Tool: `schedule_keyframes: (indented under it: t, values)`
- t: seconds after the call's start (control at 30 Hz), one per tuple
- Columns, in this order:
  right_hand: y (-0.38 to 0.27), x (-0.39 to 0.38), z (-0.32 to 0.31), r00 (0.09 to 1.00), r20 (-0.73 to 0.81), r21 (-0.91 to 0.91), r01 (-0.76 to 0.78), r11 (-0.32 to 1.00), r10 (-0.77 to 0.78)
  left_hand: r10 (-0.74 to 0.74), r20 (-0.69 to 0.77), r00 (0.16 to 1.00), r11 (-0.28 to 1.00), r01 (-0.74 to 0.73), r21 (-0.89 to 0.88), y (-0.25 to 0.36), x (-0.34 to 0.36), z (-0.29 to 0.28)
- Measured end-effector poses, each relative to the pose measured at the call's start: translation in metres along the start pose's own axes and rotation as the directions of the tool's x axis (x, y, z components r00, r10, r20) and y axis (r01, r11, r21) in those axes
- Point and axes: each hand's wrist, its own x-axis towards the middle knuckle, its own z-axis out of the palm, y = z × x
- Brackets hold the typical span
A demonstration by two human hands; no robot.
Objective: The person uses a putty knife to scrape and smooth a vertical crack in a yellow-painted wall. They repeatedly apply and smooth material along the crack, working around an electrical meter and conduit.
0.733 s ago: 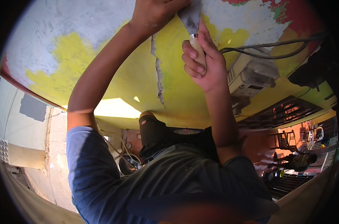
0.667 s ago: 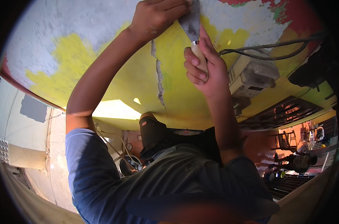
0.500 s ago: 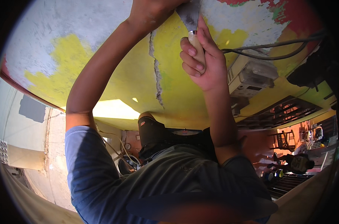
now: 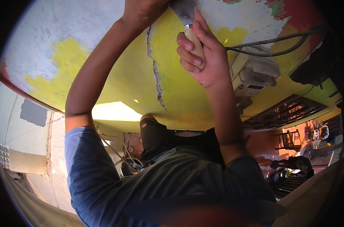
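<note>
My right hand point(image 4: 208, 56) is closed round the pale wooden handle of a putty knife point(image 4: 182, 12), at the upper middle of the view. Its wide metal blade points up and to the left. My left hand point(image 4: 146, 8) is raised at the top edge beside the blade. Its fingers run out of the picture, so what they hold or touch is hidden. Before me stands a wall point(image 4: 119, 81) with patchy yellow, white and red paint. A jagged crack point(image 4: 157, 75) runs down it below my hands.
A meter box point(image 4: 257, 70) juts from the wall right of my forearm, with dark cables point(image 4: 274, 47) looping above it. Farther right are a dark window grille point(image 4: 285, 111), a wooden chair point(image 4: 288, 140) and another person point(image 4: 298, 163). A pale hose point(image 4: 122, 143) hangs at lower left.
Both hands and the putty knife have shifted a little left and up in the view. The person at the far right has changed posture.
</note>
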Motion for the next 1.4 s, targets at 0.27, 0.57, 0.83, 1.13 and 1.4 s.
schedule_keyframes:
  t: [0.27,0.57,0.83,1.13,1.4]
  values:
    - [0.004,-0.003,-0.004,1.000,0.001,0.007,0.005,1.000,-0.005,-0.013,0.040,0.999,0.999,0.011,0.048,0.001,0.001,0.002]
    - [0.007,-0.004,-0.008,1.000,0.029,0.028,0.013,1.000,-0.013,0.037,0.011,0.999,0.999,-0.037,0.010,0.000,-0.006,0.003]
    - [0.019,-0.009,-0.014,0.997,0.077,0.101,0.017,0.995,-0.025,0.052,0.073,0.996,0.999,-0.051,-0.009,0.005,-0.010,0.001]
    - [0.009,-0.003,-0.010,0.999,0.034,0.081,0.034,0.996,-0.037,0.028,0.014,1.000,0.999,-0.027,-0.030,0.003,-0.003,0.007]
    - [0.007,-0.008,-0.003,0.997,0.003,0.102,0.070,0.992,-0.071,0.027,-0.021,0.999,0.998,-0.028,-0.047,0.003,-0.001,0.008]
